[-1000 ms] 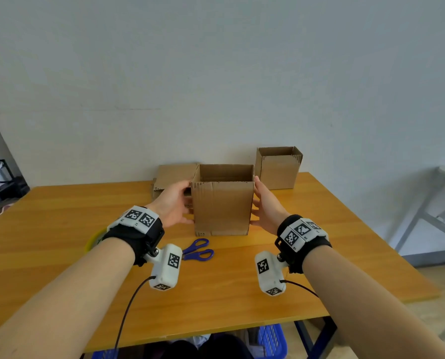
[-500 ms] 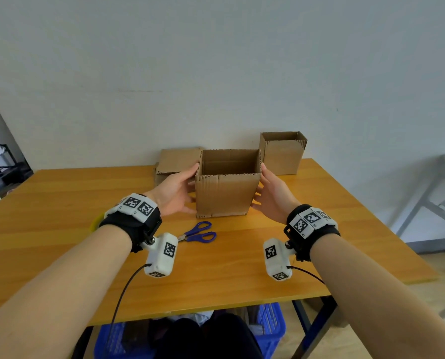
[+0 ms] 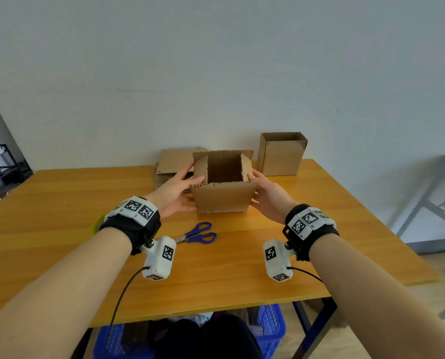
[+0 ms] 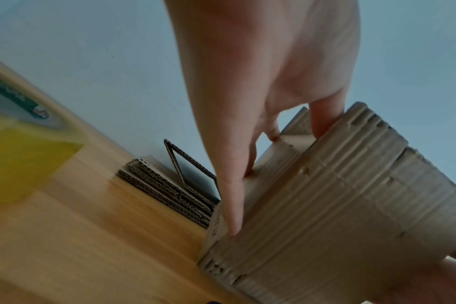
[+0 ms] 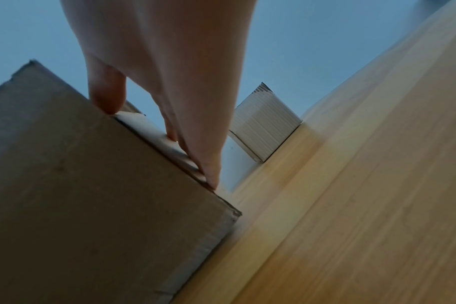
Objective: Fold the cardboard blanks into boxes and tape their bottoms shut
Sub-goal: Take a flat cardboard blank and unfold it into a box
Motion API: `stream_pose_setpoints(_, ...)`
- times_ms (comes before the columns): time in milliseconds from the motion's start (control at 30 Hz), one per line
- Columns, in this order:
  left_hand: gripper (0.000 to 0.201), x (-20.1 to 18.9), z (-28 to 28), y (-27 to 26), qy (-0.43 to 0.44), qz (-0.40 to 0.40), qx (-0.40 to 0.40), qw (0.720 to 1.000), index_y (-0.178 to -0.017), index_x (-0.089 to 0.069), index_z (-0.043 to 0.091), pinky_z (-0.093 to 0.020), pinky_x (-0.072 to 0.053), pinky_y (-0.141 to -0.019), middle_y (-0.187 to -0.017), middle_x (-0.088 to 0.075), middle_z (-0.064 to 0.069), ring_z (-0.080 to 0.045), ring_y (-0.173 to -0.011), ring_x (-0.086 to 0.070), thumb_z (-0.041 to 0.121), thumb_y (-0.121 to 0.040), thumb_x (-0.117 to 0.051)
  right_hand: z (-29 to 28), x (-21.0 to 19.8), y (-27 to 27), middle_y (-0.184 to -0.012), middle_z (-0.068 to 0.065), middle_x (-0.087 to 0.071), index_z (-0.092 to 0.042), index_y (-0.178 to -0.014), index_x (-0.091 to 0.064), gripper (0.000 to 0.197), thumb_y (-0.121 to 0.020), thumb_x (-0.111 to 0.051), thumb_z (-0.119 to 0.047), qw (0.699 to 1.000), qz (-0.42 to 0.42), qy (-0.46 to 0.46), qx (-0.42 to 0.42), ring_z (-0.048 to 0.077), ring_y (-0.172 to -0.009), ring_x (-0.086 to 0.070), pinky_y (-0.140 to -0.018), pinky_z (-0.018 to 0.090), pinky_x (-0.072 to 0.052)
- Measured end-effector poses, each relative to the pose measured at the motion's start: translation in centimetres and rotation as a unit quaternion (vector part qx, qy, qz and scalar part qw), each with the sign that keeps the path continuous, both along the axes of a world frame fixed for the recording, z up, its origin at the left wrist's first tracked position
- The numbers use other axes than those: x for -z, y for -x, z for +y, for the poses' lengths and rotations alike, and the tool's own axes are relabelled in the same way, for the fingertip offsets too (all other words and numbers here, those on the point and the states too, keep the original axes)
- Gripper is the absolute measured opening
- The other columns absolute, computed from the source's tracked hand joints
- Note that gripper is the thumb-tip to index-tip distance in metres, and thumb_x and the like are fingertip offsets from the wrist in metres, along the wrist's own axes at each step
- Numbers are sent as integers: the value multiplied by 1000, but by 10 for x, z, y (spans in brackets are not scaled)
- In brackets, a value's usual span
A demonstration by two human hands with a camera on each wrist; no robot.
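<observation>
box [image 3: 224,200] tipped toward viewer since a second ago, side flaps now inward | left hand [image 3: 176,191], right hand [image 3: 269,200] flat-fingered against its sides | bottom-closing begun, near table [image 3: 60,203] back edge

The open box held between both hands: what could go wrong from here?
1. The left hand and right hand only press the open box by its sides, so it may slip or collapse flat.
2. The side flaps stand loose and could fold unevenly.
3. The scissors lie just in front and could be knocked.
</observation>
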State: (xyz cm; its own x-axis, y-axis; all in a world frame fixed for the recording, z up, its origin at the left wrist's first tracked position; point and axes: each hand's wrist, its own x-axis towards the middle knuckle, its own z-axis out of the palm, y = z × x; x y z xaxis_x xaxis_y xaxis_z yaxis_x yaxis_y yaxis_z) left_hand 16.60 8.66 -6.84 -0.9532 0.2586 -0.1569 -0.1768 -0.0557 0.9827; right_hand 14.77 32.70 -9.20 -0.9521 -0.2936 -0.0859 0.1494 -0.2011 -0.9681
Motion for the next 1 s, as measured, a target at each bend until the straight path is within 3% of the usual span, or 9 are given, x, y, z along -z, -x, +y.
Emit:
stream_pose_setpoints(100, 69, 0, -1, 0, 15, 13, -19, 1000, -144, -25, 43, -56, -47, -92, -144, -42, -4, -35, -111, -58, 14, -91, -59, 0, -1, 3, -139, 4, -47, -25, -150, -25, 56, -98, -48, -25, 1000, 8, -7, 3, 24, -128, -44, -111, 40, -33)
stream_pose_setpoints(200, 66, -3, -2, -1, 29, 29, -39, 998, -142, -27, 39, -56, -49, -89, -138, -47, -7, -32, -106, -60, 7, -92, -56, -2, -5, 3, -137, 6, -48, -26, -149, -28, 56, -98, -49, -21, 1000, 15, -14, 2, 26, -126, -47, -111, 43, -34)
stream_pose_setpoints(400, 68, -5, -1, -1, 64, 47, -72, 994, -143, -21, 44, -58, -48, -91, -146, -34, -10, -34, -118, -52, 11, -94, -54, -6, -11, 2, -150, 7, -31, -53, -141, -27, 57, -99, -46, -19, 997, 51, -47, -17, 34, -134, -37, -111, 54, -29)
stream_pose_setpoints(500, 66, -6, -3, -2, 74, 53, -74, 993, -142, -21, 47, -56, -50, -90, -146, -37, -10, -33, -115, -56, 14, -95, -53, -5, -13, 1, -158, 6, -17, -56, -141, -24, 61, -93, -56, -37, 997, 58, -42, -41, 37, -141, -24, -114, 58, -20)
stream_pose_setpoints(600, 65, -7, -6, -2, 81, 53, -77, 992, -142, -19, 49, -55, -52, -87, -149, -34, -9, -34, -114, -57, 17, -96, -52, -2, -15, -5, -160, 0, -12, -57, -142, -15, 99, -62, -74, -65, 991, 58, -38, -112, 35, -144, -17, -115, 59, -15)
stream_pose_setpoints(700, 63, -8, -10, -3, 92, 53, -73, 992, -142, -21, 49, -56, -52, -86, -151, -31, -11, -37, -114, -56, 18, -96, -51, -3, -16, -7, -159, 3, -9, -58, -142, -8, 112, -61, -84, -45, 985, 69, -71, -144, 31, -145, -15, -116, 58, -10)
stream_pose_setpoints(767, 62, -8, -12, -3, 97, 51, -65, 992, -140, -22, 50, -57, -52, -85, -150, -31, -13, -40, -115, -55, 19, -96, -52, -7, -17, -7, -158, 6, -10, -58, -141, -12, 102, -69, -77, -29, 986, 67, -96, -117, 31, -144, -16, -115, 60, -12)
stream_pose_setpoints(867, 58, -9, -11, -3, 88, 46, -66, 993, -142, -22, 49, -58, -52, -86, -155, -22, -11, -43, -126, -44, 23, -97, -49, -10, -19, -6, -153, 9, -27, -59, -132, -24, 86, -72, -77, -28, 990, 63, -88, -88, 32, -138, -30, -112, 62, -18)
stream_pose_setpoints(1000, 72, -13, -8, -8, 75, 36, -56, 995, -145, -17, 44, -55, -50, -88, -158, -11, -1, -45, -135, -30, 62, -85, -52, -11, -21, -5, -145, 9, -39, -51, -130, -25, 77, -75, -72, -24, 992, 63, -79, -74, 32, -130, -40, -110, 60, -25)
